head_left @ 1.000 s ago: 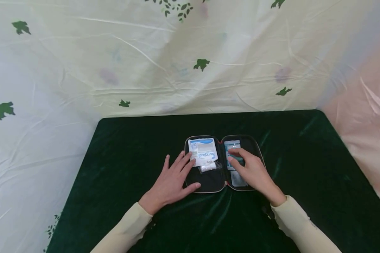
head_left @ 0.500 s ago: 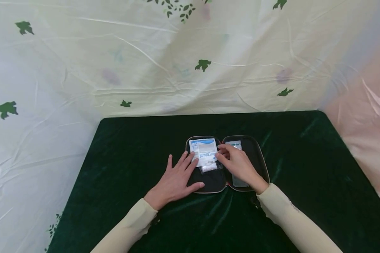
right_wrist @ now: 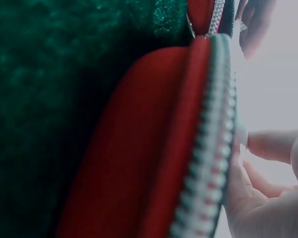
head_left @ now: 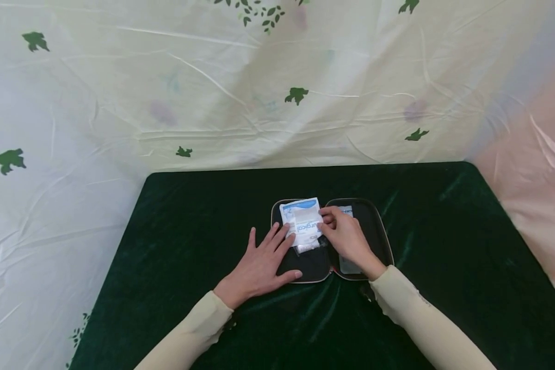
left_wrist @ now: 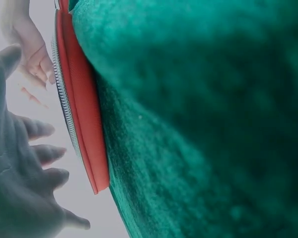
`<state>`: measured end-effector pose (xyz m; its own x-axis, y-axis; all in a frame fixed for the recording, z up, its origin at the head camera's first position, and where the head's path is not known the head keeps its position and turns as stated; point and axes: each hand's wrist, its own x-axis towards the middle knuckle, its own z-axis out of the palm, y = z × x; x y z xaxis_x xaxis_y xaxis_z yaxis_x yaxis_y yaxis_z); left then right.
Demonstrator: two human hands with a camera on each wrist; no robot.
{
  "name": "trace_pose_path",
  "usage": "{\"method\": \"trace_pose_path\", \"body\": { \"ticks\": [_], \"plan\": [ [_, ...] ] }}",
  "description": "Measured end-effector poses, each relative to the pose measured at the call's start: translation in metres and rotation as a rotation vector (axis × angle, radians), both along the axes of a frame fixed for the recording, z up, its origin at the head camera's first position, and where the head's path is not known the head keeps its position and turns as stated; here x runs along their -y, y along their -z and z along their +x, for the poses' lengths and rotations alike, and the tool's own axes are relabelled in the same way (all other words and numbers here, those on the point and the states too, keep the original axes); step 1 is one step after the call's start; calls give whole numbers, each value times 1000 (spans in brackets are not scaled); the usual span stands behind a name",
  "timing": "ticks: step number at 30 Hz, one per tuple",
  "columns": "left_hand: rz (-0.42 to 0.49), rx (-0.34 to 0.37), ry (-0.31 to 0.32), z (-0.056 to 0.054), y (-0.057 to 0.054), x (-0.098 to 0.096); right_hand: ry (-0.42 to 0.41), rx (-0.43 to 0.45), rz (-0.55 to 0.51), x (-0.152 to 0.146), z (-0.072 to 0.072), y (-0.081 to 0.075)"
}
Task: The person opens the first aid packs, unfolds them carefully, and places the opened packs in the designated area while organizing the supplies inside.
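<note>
A small zippered case [head_left: 305,270], black inside and red outside, lies unfolded on dark green cloth. Over its left half is a white packet [head_left: 303,218] with a blue band and the print "Surgical", slightly tilted. My right hand [head_left: 349,236] pinches the packet's right edge between thumb and fingers. My left hand [head_left: 259,267] lies with fingers spread, its fingertips at the packet's left edge and the thumb over the case. Below the packet shows a small clear-wrapped white item [head_left: 308,246]. Both wrist views catch the case's red side [left_wrist: 82,99] and its zip teeth [right_wrist: 203,148].
The case's right half [head_left: 372,226] holds a teal-and-silver packet [head_left: 347,209] and a grey one [head_left: 349,266], both partly behind my right hand. Green velvet cloth [head_left: 189,221] covers the table. A pale patterned sheet [head_left: 240,118] hangs behind.
My right hand has moved left from the teal packet to the white packet and grips its edge. The white packet has shifted slightly right and tilted. My left hand has barely moved.
</note>
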<state>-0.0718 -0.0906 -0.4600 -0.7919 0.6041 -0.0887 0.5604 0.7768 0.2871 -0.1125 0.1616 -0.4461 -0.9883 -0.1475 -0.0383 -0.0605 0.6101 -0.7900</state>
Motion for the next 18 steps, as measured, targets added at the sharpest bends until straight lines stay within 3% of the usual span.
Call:
{"method": "trace_pose_path", "body": {
  "ticks": [5, 18],
  "plan": [
    [37, -28, -22, 0, -2, 3, 64, 7, -43, -12, 3, -1],
    [8, -30, -53, 0, -3, 8, 139, 9, -48, -53, 18, -9]
  ]
}}
